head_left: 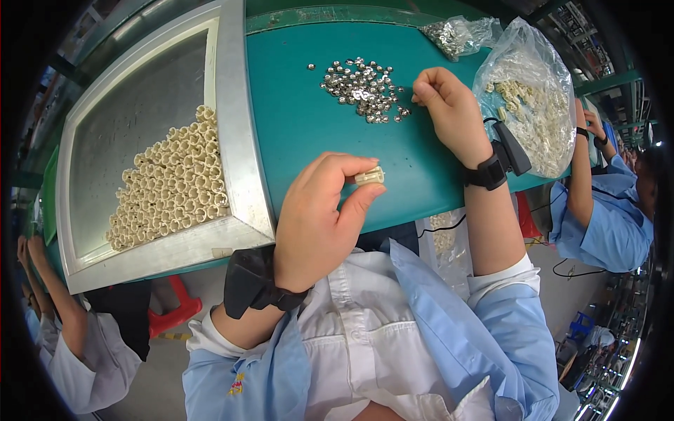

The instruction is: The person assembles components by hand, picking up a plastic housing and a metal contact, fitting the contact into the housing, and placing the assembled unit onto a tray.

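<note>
One beige cap (pixel 369 175) pinched in left hand (pixel 316 217) fingertips.

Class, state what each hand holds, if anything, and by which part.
Left hand pinches a small cream plastic piece by its sides. Right hand: fingertips at the metal caps; cannot tell.

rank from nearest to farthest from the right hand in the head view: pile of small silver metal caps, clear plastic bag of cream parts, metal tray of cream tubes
1. Pile of small silver metal caps, just left of the right hand.
2. Clear plastic bag of cream parts, on its right.
3. Metal tray of cream tubes, far left.
</note>
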The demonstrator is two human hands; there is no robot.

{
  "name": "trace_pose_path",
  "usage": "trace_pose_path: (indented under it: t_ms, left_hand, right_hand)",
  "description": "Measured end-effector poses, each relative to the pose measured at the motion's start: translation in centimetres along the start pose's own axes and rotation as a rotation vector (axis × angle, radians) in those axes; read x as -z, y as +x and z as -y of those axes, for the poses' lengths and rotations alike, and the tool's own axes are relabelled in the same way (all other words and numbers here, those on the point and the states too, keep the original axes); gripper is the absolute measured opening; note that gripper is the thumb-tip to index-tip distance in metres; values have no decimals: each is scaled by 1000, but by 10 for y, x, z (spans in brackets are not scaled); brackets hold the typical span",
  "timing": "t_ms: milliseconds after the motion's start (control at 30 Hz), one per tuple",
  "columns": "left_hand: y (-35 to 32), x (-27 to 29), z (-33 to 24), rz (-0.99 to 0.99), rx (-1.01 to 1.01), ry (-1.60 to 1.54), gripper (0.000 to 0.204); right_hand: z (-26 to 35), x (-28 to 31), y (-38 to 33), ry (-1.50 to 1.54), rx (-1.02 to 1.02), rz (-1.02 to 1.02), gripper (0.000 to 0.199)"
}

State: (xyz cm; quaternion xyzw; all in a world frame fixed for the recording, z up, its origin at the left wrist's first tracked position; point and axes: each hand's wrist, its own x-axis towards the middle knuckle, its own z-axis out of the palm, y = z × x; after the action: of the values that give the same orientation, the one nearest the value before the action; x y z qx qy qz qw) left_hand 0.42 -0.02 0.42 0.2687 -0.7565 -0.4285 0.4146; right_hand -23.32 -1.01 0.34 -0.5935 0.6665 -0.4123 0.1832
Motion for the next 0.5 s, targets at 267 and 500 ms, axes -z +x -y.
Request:
trace_pose_path:
  t_ms: [267, 500]
  left_hand:
    - [0, -1, 1, 7, -10, 8, 21]
    - [0, -1, 0, 2, 10, 2, 21]
  right_hand:
    - [5, 3, -2, 48, -26, 48, 16]
    - [6, 6, -2, 129, -16, 88, 15]
